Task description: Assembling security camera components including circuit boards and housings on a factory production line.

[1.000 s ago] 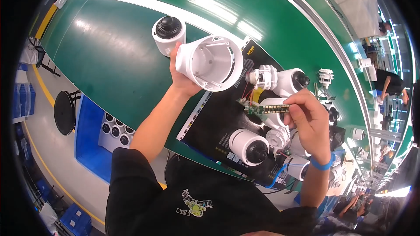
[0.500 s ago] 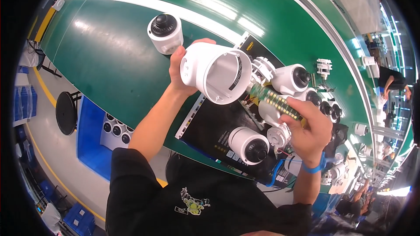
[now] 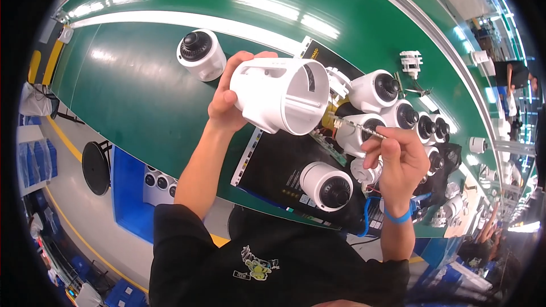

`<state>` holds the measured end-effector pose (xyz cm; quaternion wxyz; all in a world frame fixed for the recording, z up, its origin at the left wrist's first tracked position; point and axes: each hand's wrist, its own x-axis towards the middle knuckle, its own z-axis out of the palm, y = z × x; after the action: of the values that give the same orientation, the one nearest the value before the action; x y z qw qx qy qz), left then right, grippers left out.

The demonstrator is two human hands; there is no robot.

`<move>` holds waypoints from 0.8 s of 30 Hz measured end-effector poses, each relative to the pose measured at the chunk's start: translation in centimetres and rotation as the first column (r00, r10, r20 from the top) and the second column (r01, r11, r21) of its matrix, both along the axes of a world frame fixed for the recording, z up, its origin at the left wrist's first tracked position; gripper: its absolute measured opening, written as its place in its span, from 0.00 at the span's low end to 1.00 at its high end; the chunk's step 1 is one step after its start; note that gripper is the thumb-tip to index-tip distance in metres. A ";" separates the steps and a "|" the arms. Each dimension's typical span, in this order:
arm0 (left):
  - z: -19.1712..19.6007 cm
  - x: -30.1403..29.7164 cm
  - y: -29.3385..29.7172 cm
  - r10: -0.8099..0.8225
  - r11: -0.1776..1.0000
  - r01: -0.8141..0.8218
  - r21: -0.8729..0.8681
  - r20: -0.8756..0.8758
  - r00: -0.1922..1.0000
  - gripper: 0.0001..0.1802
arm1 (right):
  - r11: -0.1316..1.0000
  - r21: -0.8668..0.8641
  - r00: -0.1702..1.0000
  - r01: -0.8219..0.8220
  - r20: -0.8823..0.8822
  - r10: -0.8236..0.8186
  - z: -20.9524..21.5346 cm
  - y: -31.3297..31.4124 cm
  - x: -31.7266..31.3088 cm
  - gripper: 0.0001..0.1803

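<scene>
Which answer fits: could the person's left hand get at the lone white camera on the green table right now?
Probably not as things stand: the left hand is full, gripping a white housing. The camera lies close beside it, with bare green table between.

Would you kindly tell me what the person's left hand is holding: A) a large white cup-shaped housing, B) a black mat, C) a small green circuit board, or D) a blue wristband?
A: the left hand grips the large white cup-shaped housing, its open end facing the right hand.
</scene>
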<state>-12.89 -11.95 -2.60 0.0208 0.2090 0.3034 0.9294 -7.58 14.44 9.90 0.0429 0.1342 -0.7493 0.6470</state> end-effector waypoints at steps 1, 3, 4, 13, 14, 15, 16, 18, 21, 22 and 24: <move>0.0 0.0 0.1 -0.011 1.000 0.011 -0.005 0.000 1.000 0.39 | 1.000 0.020 1.000 -0.009 -0.020 0.009 -0.1 0.2 0.0 0.09; 0.1 0.0 0.3 -0.001 1.000 0.001 -0.030 -0.004 1.000 0.40 | 0.999 0.024 1.000 -0.027 0.015 0.027 -0.1 0.1 0.0 0.10; 0.1 0.0 0.5 -0.011 0.999 0.011 -0.033 -0.004 1.000 0.40 | 1.000 -0.006 0.998 -0.013 0.058 0.013 -0.1 -0.1 0.0 0.10; -0.1 -0.2 0.6 0.004 1.000 -0.003 0.014 -0.079 0.997 0.37 | 0.995 -0.099 0.901 0.000 0.432 0.044 -0.5 0.2 -0.3 0.13; -0.2 -0.2 0.6 0.012 1.000 -0.011 0.010 -0.097 0.995 0.37 | 0.989 -0.146 0.875 -0.012 0.477 0.081 -0.5 0.1 -0.3 0.12; -0.3 -0.2 0.5 0.020 1.000 -0.019 0.005 -0.114 0.993 0.37 | 0.981 -0.194 0.847 -0.021 0.518 0.120 -0.5 0.0 -0.3 0.12; -0.3 -0.2 0.5 0.019 1.000 -0.018 0.005 -0.112 0.994 0.37 | 0.981 -0.195 0.846 -0.020 0.520 0.120 -0.6 -0.2 -0.3 0.12; -0.2 -0.2 0.6 0.000 1.000 0.002 0.020 -0.116 0.993 0.37 | 0.989 -0.147 0.864 -0.032 0.494 0.101 -0.6 -0.5 -0.2 0.12; 0.1 0.0 0.6 -0.016 1.000 0.015 -0.017 -0.074 0.997 0.37 | 0.992 -0.128 0.896 0.018 0.442 0.041 -0.7 -0.3 0.0 0.12; 0.1 0.0 0.5 -0.014 1.000 0.013 -0.017 -0.071 0.997 0.37 | 0.992 -0.128 0.895 0.016 0.444 0.043 -0.7 -0.3 0.0 0.12; 0.0 0.0 0.4 -0.006 1.000 0.005 -0.009 -0.070 0.998 0.38 | 0.992 -0.127 0.878 -0.001 0.475 0.062 -0.8 -0.3 -0.1 0.12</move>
<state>-12.94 -11.55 -2.61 0.0136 0.2421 0.3076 0.9201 -7.71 14.17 9.13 -0.1459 -0.0202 -0.6931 0.7056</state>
